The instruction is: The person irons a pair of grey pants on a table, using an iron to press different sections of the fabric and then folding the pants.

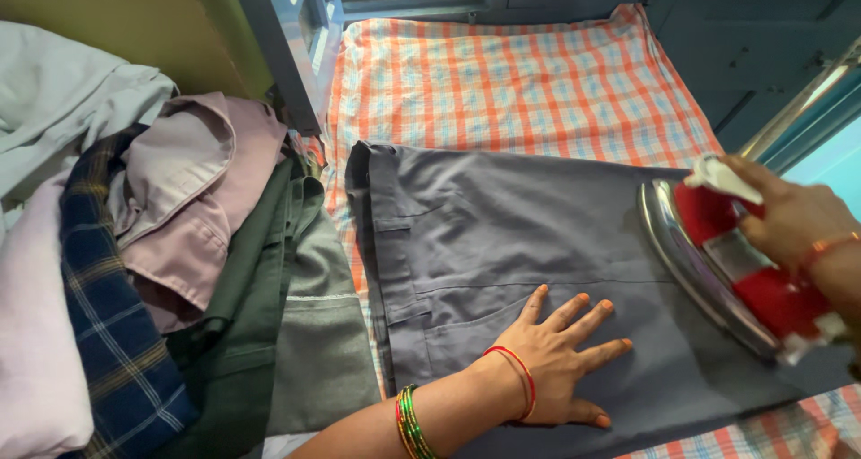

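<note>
Grey trousers (502,235) lie flat on an orange and white checked cloth (520,82), waistband toward the left. My left hand (560,356) presses flat on the trousers near the back pocket, fingers spread. At the right edge my right hand (789,217) grips the handle of a red and chrome clothes iron (717,262), which rests on the trouser fabric with its soleplate tilted toward me.
A heap of clothes fills the left side: a pale pink shirt (188,199), a navy checked garment (108,324), dark green clothing (269,333) and a light grey piece (63,91). A blue window frame (296,38) and a dark blue wall (753,38) stand behind.
</note>
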